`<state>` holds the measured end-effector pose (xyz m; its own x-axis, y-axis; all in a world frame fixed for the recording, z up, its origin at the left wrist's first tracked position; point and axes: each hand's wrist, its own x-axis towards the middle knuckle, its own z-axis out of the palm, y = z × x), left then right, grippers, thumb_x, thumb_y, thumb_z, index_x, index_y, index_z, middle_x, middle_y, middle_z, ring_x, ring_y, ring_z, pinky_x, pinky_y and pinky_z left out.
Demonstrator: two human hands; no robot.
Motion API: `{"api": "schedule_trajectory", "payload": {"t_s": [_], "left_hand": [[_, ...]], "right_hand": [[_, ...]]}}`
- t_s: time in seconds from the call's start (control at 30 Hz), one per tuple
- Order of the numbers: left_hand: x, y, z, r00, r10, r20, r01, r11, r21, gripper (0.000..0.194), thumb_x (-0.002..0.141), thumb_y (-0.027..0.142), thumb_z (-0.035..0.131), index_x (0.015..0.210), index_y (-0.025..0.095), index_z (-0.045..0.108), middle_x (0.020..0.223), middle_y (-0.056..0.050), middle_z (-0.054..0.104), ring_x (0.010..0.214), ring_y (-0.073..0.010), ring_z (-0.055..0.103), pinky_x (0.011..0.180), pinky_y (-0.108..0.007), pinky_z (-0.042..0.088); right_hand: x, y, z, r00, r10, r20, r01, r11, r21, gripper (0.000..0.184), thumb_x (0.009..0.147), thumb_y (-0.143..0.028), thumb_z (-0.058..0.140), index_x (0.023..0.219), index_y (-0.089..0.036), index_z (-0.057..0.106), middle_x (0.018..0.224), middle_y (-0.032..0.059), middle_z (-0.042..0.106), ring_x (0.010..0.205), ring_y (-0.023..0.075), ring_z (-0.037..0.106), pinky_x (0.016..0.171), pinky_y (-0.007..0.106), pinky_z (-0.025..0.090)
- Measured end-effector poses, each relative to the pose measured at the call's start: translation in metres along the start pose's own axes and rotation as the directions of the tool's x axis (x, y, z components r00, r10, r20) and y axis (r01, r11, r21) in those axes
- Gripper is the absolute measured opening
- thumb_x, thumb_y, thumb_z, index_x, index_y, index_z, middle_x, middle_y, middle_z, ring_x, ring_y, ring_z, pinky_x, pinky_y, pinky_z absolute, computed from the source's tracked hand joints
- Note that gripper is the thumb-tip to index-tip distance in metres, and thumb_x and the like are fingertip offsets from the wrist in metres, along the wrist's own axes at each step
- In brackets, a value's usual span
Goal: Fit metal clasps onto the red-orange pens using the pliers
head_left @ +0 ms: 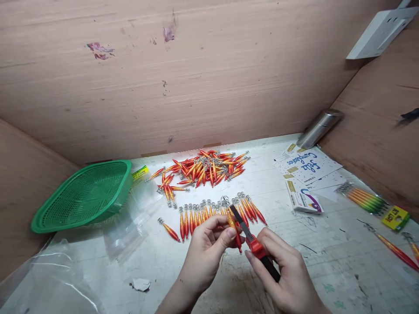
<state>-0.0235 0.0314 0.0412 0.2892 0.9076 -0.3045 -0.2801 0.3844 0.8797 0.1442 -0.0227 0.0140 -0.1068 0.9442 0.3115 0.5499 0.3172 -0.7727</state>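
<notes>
My left hand [205,250] pinches an orange-red fishing lure [235,230] between thumb and fingers, just above the table. My right hand [284,270] grips small pliers [253,244] with red and black handles. The dark jaws of the pliers touch the top end of that lure. Just beyond the hands, a row of the same lures [214,213] lies side by side, metal rings pointing away. Farther back sits a loose heap of lures [204,168].
A green plastic basket [83,196] stands tilted at the left with clear plastic bags [129,226] beside it. Printed cards [309,168], a metal cylinder [319,127] and a packaged lure set [373,203] lie at the right. Wooden walls enclose the table.
</notes>
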Motion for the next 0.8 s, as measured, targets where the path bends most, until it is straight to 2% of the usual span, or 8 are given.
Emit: {"api": "schedule_trajectory", "payload": {"t_s": [0.2, 0.33, 0.4, 0.5, 0.6, 0.7, 0.8], "left_hand": [[0.0, 0.002, 0.002, 0.989, -0.009, 0.15, 0.022, 0.996, -0.083, 0.03, 0.076, 0.039, 0.082, 0.093, 0.016, 0.074, 0.078, -0.004, 0.075, 0.071, -0.0158, 0.071, 0.072, -0.028, 0.055], [-0.001, 0.0, 0.002, 0.983, -0.033, 0.182, 0.054, 0.992, -0.11, 0.029, 0.077, 0.039, 0.081, 0.096, 0.017, 0.076, 0.081, -0.006, 0.076, 0.074, -0.0171, 0.072, 0.07, -0.026, 0.055], [-0.002, 0.0, 0.001, 0.981, -0.055, 0.185, 0.079, 0.989, -0.126, 0.03, 0.076, 0.038, 0.082, 0.096, 0.016, 0.076, 0.083, -0.007, 0.076, 0.074, -0.0176, 0.073, 0.069, -0.026, 0.055], [-0.002, 0.0, 0.001, 0.978, -0.09, 0.187, 0.118, 0.982, -0.148, 0.033, 0.074, 0.039, 0.083, 0.097, 0.016, 0.077, 0.088, -0.008, 0.076, 0.078, -0.0197, 0.074, 0.069, -0.027, 0.056], [0.002, -0.001, 0.0, 0.976, -0.122, 0.178, 0.148, 0.979, -0.141, 0.037, 0.071, 0.041, 0.085, 0.096, 0.015, 0.077, 0.088, -0.009, 0.076, 0.077, -0.0196, 0.074, 0.069, -0.028, 0.056], [0.009, -0.006, -0.001, 0.986, -0.126, 0.113, 0.138, 0.985, -0.103, 0.04, 0.068, 0.043, 0.087, 0.093, 0.014, 0.075, 0.081, -0.007, 0.075, 0.071, -0.0164, 0.07, 0.068, -0.027, 0.055], [0.017, -0.017, -0.001, 0.993, -0.118, 0.02, 0.119, 0.991, -0.055, 0.041, 0.063, 0.046, 0.088, 0.084, 0.016, 0.071, 0.071, -0.002, 0.069, 0.068, -0.0153, 0.066, 0.064, -0.026, 0.054]], "right_hand": [[-0.002, -0.005, -0.008, 0.999, 0.047, 0.011, -0.048, 0.997, 0.056, 0.024, 0.096, -0.023, 0.052, 0.072, -0.022, 0.049, 0.071, -0.001, 0.048, 0.063, 0.0135, 0.053, 0.057, 0.024, 0.044], [-0.005, -0.008, -0.012, 0.999, 0.044, -0.013, -0.043, 0.996, 0.072, 0.021, 0.096, -0.023, 0.052, 0.075, -0.022, 0.052, 0.072, -0.0011, 0.052, 0.066, 0.0136, 0.056, 0.06, 0.023, 0.045], [-0.007, -0.001, -0.016, 0.997, 0.04, -0.063, -0.039, 0.999, 0.018, 0.02, 0.097, -0.024, 0.052, 0.077, -0.023, 0.053, 0.073, -0.0013, 0.052, 0.067, 0.0137, 0.056, 0.06, 0.023, 0.045], [-0.013, 0.03, -0.023, 0.979, 0.062, -0.196, -0.107, 0.967, -0.232, 0.019, 0.096, -0.031, 0.052, 0.079, -0.023, 0.054, 0.077, -0.0003, 0.052, 0.068, 0.015, 0.056, 0.062, 0.025, 0.044], [-0.019, 0.076, -0.028, 0.929, 0.103, -0.356, -0.277, 0.832, -0.481, 0.03, 0.092, -0.044, 0.05, 0.069, -0.025, 0.046, 0.074, 0.0012, 0.048, 0.064, 0.0189, 0.051, 0.061, 0.032, 0.041], [-0.024, 0.113, -0.034, 0.893, 0.134, -0.431, -0.373, 0.755, -0.539, 0.031, 0.088, -0.047, 0.047, 0.065, -0.027, 0.04, 0.074, 0.0053, 0.047, 0.068, 0.0246, 0.047, 0.06, 0.037, 0.036], [-0.024, 0.122, -0.039, 0.866, 0.148, -0.477, -0.423, 0.725, -0.544, 0.033, 0.087, -0.052, 0.047, 0.065, -0.028, 0.04, 0.073, 0.0071, 0.047, 0.07, 0.0269, 0.045, 0.062, 0.039, 0.036]]}}
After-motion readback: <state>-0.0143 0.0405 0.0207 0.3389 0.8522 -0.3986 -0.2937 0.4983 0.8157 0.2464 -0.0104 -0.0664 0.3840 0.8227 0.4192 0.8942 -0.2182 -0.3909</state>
